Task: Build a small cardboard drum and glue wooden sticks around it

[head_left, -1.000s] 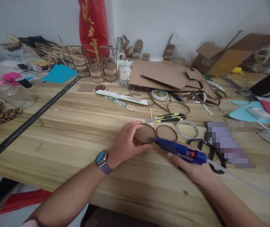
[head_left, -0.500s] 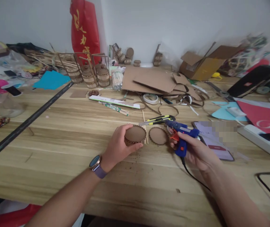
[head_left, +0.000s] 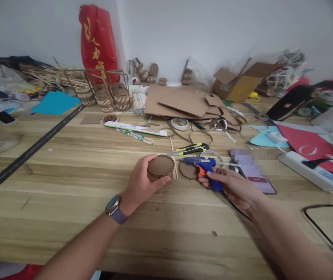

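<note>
My left hand (head_left: 144,177) is closed round the near left side of a round cardboard disc with a corrugated rim (head_left: 161,165), thumb in front and fingers behind. In my right hand (head_left: 227,182) is a blue hot glue gun (head_left: 210,171) with an orange trigger, its nozzle pointing left towards that disc. Beneath the gun lies a second rimmed cardboard disc (head_left: 186,170), partly covered by it. Thin wooden sticks (head_left: 175,167) lie between the two discs. A yellow and black utility knife (head_left: 191,149) rests just behind them.
A phone (head_left: 252,171) and a white power strip (head_left: 312,171) lie on the right, with a black cable. Behind are cardboard sheets (head_left: 181,101), a tape roll (head_left: 179,123) and corrugated strips. Small bamboo-like baskets (head_left: 122,98) stand at the back left near a red bag (head_left: 98,42).
The glue gun first swung right, away from the left disc, and turned upright; now its nozzle is back over the second disc. My left hand keeps its hold. The view has shifted right.
</note>
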